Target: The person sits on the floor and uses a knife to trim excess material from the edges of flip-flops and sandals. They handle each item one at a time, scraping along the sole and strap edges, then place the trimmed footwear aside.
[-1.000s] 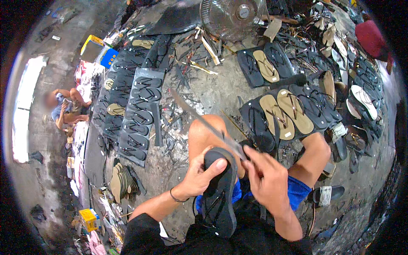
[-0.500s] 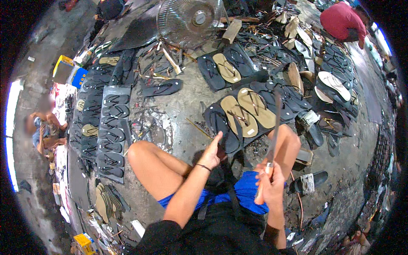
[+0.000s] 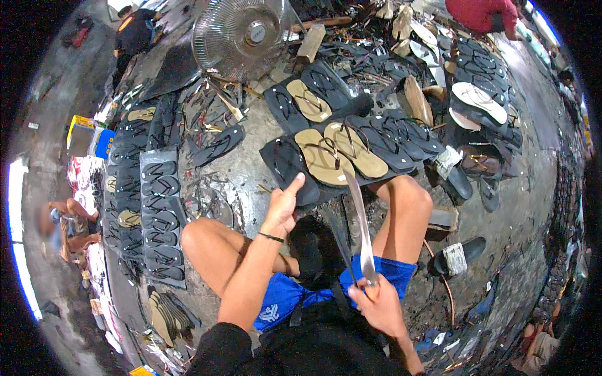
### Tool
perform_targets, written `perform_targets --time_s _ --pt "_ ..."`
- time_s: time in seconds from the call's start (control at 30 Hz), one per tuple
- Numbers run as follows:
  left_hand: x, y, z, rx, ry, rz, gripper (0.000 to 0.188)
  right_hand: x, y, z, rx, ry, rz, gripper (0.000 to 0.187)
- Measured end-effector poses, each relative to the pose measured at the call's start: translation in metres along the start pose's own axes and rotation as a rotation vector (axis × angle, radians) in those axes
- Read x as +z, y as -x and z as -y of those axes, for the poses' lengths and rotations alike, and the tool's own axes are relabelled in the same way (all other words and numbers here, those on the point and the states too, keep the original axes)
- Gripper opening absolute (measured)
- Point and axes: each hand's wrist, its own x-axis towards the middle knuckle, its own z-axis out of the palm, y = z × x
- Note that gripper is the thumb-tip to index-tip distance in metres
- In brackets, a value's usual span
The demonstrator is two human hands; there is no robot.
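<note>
My left hand (image 3: 282,208) grips the near left end of a black rubber sheet of flip-flops, its thumb lying over a black flip-flop (image 3: 286,164). On this sheet also lie a pair of tan flip-flops (image 3: 321,158) and several more black ones (image 3: 398,139). In my right hand (image 3: 379,308) is a long knife with a curved steel blade (image 3: 364,233). Its tip points away from me and reaches the near edge of the tan pair. A thin dark strip (image 3: 338,237) runs beside the blade down to my right fingers; whether they pinch it I cannot tell.
Beyond the sheet lies another flip-flop sheet (image 3: 276,111), with a fan (image 3: 241,39) and scraps behind. Rows of flip-flops (image 3: 162,216) line the left. To the right are white-soled flip-flops (image 3: 480,103) and a wrapped sandal (image 3: 461,257). Other people are at the far edges.
The knife has swung down and left, its tip now by the tan pair. My right hand has dropped lower. The sheet and my left hand appear further left as the view has shifted.
</note>
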Motion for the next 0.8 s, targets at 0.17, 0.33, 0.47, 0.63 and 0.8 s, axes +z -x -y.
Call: perform_targets --time_s 0.17,0.33,0.47,0.63,0.8 --pt "-0.007 -0.001 -0.018 -0.01 -0.048 0.014 0.031 0.018 0.0 -0.014 -0.157 -0.2 -0.129 0.039" --pt "0.002 0.01 -0.034 -0.045 -0.097 -0.001 0.032 0.036 -0.048 0.014 -0.191 -0.055 0.038 0.035" --pt "0.008 0.022 -0.037 -0.082 -0.179 -0.033 0.03 0.04 -0.066 0.017 -0.196 0.081 0.055 0.029" --pt "0.013 0.035 -0.017 -0.071 -0.151 -0.097 0.031 0.041 -0.098 0.015 -0.17 0.14 0.157 0.027" --pt "0.021 0.042 0.005 -0.091 -0.041 -0.186 0.03 0.038 -0.127 0.021 -0.219 0.16 0.202 0.029"
